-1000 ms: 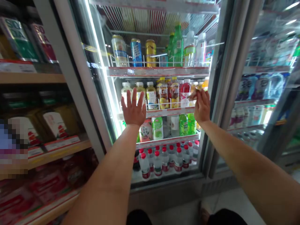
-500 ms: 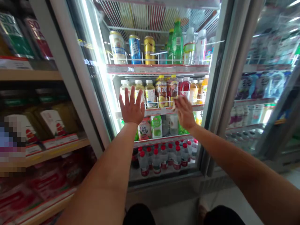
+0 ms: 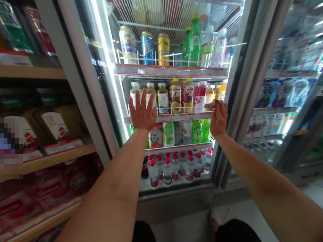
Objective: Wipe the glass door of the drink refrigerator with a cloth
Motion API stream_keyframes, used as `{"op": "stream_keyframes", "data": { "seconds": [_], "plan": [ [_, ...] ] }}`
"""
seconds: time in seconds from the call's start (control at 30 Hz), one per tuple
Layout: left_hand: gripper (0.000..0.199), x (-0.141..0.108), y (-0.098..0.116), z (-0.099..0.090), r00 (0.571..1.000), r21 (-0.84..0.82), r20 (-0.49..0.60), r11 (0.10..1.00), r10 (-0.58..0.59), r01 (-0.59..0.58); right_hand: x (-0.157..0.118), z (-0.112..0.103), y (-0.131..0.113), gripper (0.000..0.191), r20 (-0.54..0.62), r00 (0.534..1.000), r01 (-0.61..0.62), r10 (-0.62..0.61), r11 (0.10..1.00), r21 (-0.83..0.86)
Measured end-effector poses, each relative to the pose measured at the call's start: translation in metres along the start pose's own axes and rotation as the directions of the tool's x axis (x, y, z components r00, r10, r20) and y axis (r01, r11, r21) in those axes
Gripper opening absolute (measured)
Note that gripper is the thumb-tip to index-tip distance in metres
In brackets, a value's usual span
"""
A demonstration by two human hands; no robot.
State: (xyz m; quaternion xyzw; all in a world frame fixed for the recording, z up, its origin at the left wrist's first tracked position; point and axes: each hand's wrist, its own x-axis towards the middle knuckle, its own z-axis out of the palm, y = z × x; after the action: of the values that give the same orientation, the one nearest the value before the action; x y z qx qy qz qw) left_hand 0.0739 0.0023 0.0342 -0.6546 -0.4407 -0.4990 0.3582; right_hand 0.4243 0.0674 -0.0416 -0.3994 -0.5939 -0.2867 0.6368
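Note:
My left hand (image 3: 143, 112) is spread flat with its fingers apart, seemingly against the glass door (image 3: 161, 74) of a lit drinks cooler. Nothing is in it. Over the right side of the same glass, my right hand (image 3: 219, 117) has its fingers bent together around a small crumpled cloth (image 3: 211, 106), of which only an edge shows. Behind the glass stand bottles of tea (image 3: 176, 95), a red drink bottle (image 3: 201, 95), green cartons (image 3: 168, 133) and several water bottles with red caps (image 3: 167, 171).
Cans (image 3: 164, 49) and green bottles (image 3: 195, 40) fill the cooler's upper shelf. The metal door frame (image 3: 242, 84) runs close by on the right, with another drinks cooler (image 3: 280, 97) beyond it. A wooden shelf (image 3: 32, 72) with packaged goods stands on the left.
My right hand has moved right across the glass with the cloth, from in front of the tea bottles to near the door frame. My left hand stays in place, fingers spread.

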Motion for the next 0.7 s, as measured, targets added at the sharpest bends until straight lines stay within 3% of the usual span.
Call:
{"op": "stream_keyframes", "data": {
  "seconds": [0.1, 0.2, 0.3, 0.4, 0.47, 0.57, 0.6, 0.63, 0.67, 0.7],
  "plan": [
    [0.064, 0.000, 0.000, 0.000, 1.000, -0.004, -0.001, 1.000, -0.001, 0.001, -0.017, 0.001, 0.022, 0.056, -0.123, 0.972, -0.202, 0.200, 0.979, -0.010],
    [0.064, 0.000, 0.000, 0.000, 1.000, -0.007, 0.012, 1.000, -0.006, 0.006, -0.018, 0.006, 0.018, 0.054, -0.170, 0.955, -0.249, 0.243, 0.968, -0.016],
    [0.063, 0.001, 0.000, 0.000, 1.000, -0.002, 0.026, 1.000, -0.006, 0.007, -0.008, 0.013, -0.012, 0.048, -0.118, 0.982, -0.150, 0.151, 0.989, 0.014],
    [0.062, 0.001, -0.001, 0.000, 1.000, -0.002, 0.027, 1.000, -0.011, 0.011, -0.020, 0.012, -0.048, 0.052, 0.105, 0.989, 0.101, -0.107, 0.993, 0.060],
    [0.062, 0.001, 0.000, 0.000, 1.000, -0.007, 0.019, 1.000, -0.013, 0.013, -0.044, 0.007, -0.063, 0.055, 0.293, 0.910, 0.275, -0.291, 0.957, 0.096],
    [0.060, 0.001, 0.001, -0.001, 1.000, -0.012, 0.010, 1.000, -0.015, 0.015, -0.076, -0.005, -0.063, 0.058, 0.517, 0.658, 0.501, -0.547, 0.831, 0.240],
    [0.061, 0.001, 0.001, -0.001, 1.000, -0.018, 0.014, 1.000, -0.017, 0.017, -0.079, -0.009, -0.058, 0.059, 0.545, 0.612, 0.525, -0.573, 0.810, 0.262],
    [0.061, 0.001, 0.002, -0.001, 1.000, -0.026, 0.020, 0.999, -0.021, 0.022, -0.077, -0.012, -0.050, 0.059, 0.552, 0.616, 0.522, -0.563, 0.816, 0.250],
    [0.062, 0.001, 0.002, -0.001, 0.999, -0.035, 0.028, 0.999, -0.026, 0.027, -0.071, -0.014, -0.041, 0.058, 0.533, 0.670, 0.492, -0.517, 0.847, 0.203],
    [0.063, 0.001, 0.003, -0.002, 0.999, -0.043, 0.036, 0.999, -0.030, 0.031, -0.063, -0.014, -0.031, 0.056, 0.488, 0.753, 0.435, -0.443, 0.890, 0.136]
  ]
}}
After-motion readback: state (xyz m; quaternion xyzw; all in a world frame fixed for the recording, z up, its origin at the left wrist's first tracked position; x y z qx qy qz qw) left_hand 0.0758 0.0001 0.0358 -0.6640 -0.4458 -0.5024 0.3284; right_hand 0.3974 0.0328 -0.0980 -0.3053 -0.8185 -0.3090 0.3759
